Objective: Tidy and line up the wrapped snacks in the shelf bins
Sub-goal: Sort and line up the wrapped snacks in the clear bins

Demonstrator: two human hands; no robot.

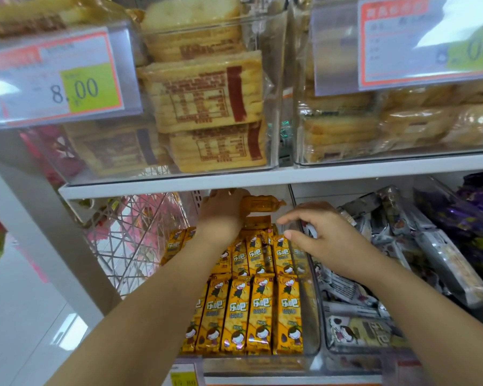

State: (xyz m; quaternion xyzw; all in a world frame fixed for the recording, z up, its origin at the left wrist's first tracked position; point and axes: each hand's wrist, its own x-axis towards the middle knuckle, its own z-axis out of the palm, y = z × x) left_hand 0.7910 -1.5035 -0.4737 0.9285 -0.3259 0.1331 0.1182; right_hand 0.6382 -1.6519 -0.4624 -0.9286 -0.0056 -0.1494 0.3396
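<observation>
- On a white shelf (179, 188), yellow snack packs (260, 310) are ranged in a clear bin (311, 302).
- An orange snack (260, 204) is gripped at the back by the outstretched left hand (221, 210).
- The right hand (318, 232) is held above, fingers (296, 217) loosely bent, empty.

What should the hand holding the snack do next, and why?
Probably the left hand should lower its snack into the back of the bin, beside the others: the front rows stand lined up, the back looks jumbled.
</observation>
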